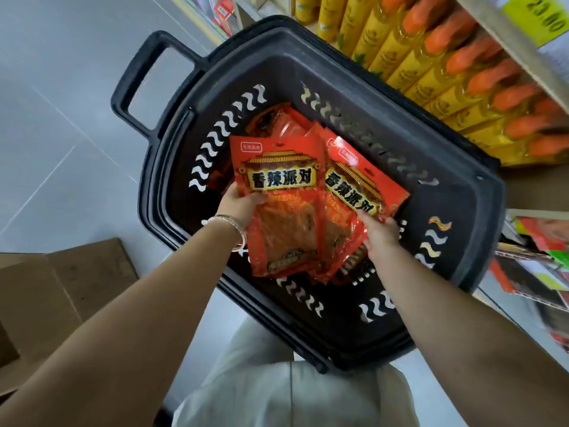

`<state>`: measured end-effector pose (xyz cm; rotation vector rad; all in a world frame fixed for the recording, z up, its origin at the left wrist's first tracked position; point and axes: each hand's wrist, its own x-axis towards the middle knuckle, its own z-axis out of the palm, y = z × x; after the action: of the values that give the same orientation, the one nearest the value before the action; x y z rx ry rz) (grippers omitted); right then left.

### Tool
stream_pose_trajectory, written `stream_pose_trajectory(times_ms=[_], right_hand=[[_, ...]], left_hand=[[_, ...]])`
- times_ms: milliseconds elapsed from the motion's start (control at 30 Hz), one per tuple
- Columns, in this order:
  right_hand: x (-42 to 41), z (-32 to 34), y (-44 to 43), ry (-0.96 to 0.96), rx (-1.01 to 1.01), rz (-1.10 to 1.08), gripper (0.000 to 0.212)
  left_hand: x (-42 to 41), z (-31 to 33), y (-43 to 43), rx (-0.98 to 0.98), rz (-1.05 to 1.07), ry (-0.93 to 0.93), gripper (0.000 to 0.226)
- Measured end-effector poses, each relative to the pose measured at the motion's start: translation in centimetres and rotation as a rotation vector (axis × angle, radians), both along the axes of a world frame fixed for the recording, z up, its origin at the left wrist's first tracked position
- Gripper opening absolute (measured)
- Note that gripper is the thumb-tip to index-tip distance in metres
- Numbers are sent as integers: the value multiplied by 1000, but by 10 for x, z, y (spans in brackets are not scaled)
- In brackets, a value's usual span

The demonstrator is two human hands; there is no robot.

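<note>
A black plastic shopping basket (pixel 431 167) stands on the floor in front of me, with red snack packets inside. My left hand (pixel 238 204), a bracelet on its wrist, grips the left edge of a red snack packet (pixel 283 204) held over the basket. My right hand (pixel 380 234) holds the lower right edge of a second, overlapping stack of red packets (pixel 354 192). More red packets (pixel 277 121) lie deeper in the basket behind them.
A shelf of yellow oil bottles with orange caps (pixel 446 66) runs along the upper right. Lower shelves at the right hold colourful packets (pixel 542 238). An open cardboard box (pixel 61 291) sits on the floor at the left. The basket's pull handle (pixel 135 75) points to the upper left.
</note>
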<state>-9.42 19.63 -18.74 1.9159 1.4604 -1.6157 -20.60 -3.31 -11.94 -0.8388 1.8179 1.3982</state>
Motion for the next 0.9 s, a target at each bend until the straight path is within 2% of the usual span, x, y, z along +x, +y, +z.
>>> stream_pose_trajectory(times_ms=[133,167,233,267,333,400,433,500,567,667,800,900], right_hand=[[15,36,0,70,54,-8,49],[17,49,-1,98,69,-2,45],[21,77,-3,166,111,11,33],[23,92,-5,196,139,27,36],[30,122,-6,201,222,105,55],[43,152,-7,230,371,224,52],[51,167,-6,287,463,276,44],[70,195,-4,422,626,303,31],[91,221,3,507,723,216,33],[127,259,27,606,752,5,36],[182,315,72,741,889,-207,26],[234,354,114,769,997,-296,24]], left_hand=[[3,26,4,33,62,-44,13],[4,35,5,31,49,-35,14],[7,53,6,24,-12,-7,39],[8,62,8,14,-58,8,54],[12,86,12,-17,-163,54,82],[18,113,19,-30,-271,148,90],[22,125,22,-17,-331,210,84],[31,150,33,20,-460,339,56],[42,176,46,42,-570,463,38],[61,222,72,89,-639,641,17],[107,289,125,220,-577,843,22],[148,324,168,283,-564,947,12]])
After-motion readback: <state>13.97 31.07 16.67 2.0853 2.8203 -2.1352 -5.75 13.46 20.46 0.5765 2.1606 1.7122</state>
